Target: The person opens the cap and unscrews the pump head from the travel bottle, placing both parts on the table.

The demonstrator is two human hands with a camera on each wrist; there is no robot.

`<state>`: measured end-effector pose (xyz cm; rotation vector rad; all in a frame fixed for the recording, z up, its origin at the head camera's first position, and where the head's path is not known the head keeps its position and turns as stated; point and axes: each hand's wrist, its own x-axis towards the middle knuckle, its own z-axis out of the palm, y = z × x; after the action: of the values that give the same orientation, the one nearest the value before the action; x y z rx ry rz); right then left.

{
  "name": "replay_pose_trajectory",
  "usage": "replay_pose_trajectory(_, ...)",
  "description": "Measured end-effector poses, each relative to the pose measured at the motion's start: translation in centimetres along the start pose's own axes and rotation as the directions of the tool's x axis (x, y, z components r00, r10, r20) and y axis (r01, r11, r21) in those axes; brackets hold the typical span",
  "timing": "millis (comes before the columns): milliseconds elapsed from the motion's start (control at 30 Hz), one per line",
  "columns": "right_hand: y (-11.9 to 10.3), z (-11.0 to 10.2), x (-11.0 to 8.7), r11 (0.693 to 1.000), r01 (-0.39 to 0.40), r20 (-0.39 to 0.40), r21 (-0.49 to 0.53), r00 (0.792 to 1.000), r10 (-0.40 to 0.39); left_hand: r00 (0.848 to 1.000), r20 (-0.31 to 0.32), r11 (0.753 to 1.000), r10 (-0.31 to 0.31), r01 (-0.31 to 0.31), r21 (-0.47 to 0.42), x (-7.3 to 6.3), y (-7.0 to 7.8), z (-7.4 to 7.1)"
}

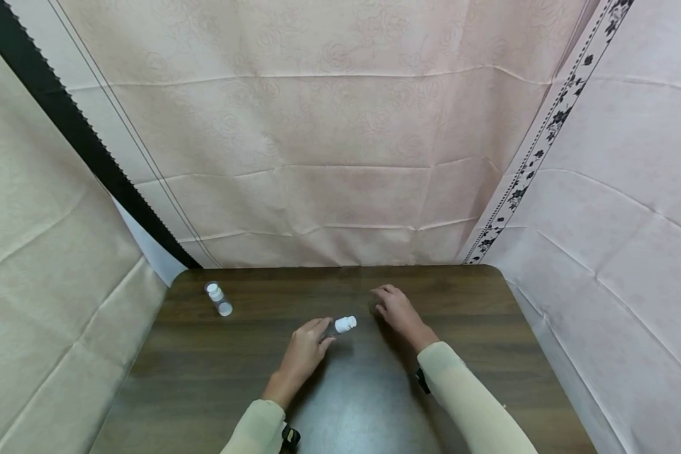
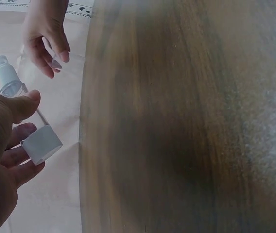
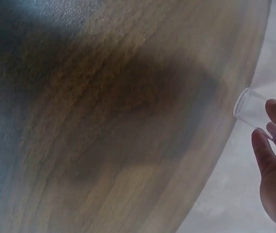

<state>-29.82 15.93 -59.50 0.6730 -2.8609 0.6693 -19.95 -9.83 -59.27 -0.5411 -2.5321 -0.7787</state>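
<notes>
My left hand [image 1: 305,353] pinches a small clear pump bottle [image 2: 42,144] between thumb and fingers. It has a white pump top [image 1: 346,324], which points right, and a white base. The bottle's clear middle is partly covered by the thumb in the left wrist view. Farther right, my right hand [image 1: 400,315] holds a clear cap [image 3: 251,108] by its end between thumb and fingers. The cap's round open end faces away from the fingers. Both hands are over the wooden table, apart from each other.
A second small bottle [image 1: 219,299] with white ends stands toward the back left of the wooden table [image 1: 204,378]. Pale cloth [image 1: 340,139] hangs behind the table and along both sides.
</notes>
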Motion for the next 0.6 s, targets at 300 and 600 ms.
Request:
replay_pose_trajectory(300,0.0,1.3,0.4,1.000,-0.026,0.024,-0.007,0.999,0.026,1.000,0.011,1.000,-0.004,0.005,-0.009,-0.1,0.1,0.0)
replay_pose_trajectory(600,0.0,1.9,0.3,0.999,0.024,-0.004,-0.029,1.000,-0.024,1.000,0.006,1.000,0.011,-0.011,-0.001,-0.4,-0.2,0.4)
